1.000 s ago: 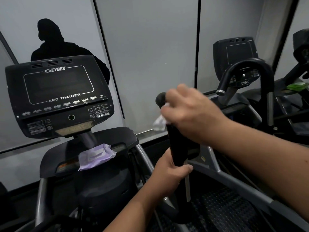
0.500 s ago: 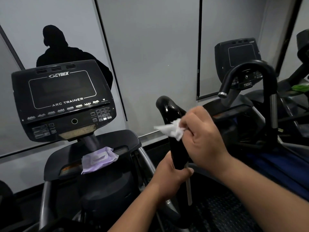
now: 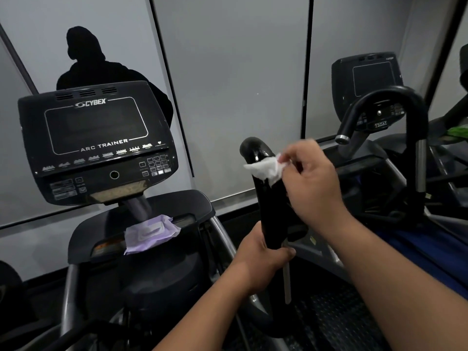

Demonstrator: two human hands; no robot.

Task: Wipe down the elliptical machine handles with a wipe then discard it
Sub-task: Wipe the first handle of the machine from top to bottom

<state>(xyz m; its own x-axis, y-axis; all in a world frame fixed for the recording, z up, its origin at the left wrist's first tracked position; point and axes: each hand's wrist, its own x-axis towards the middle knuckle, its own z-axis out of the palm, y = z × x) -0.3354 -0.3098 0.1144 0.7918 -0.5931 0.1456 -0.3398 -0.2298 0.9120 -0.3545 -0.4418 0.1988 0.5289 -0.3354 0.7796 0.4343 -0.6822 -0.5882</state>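
Your right hand has slid back up the handle since a second ago, pinching the white wipe against its upper part, just under the rounded tip. Your left hand grips the handle's lower end (fingers hidden behind it). Open room lies left, toward the console — the neighbouring machine's curved bar stands close on the right.

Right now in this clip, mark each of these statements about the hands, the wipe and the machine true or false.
1. The right hand pinches a white wipe against the black handle. True.
2. The left hand is off the handle. False: it grips the handle's lower part.
3. A purple wipes pack lies on the shelf below the console. True.
4. The console reads TREADMILL. False: it reads CYBEX ARC TRAINER.
5. The wipe sits at the handle's bottom. False: near its top.
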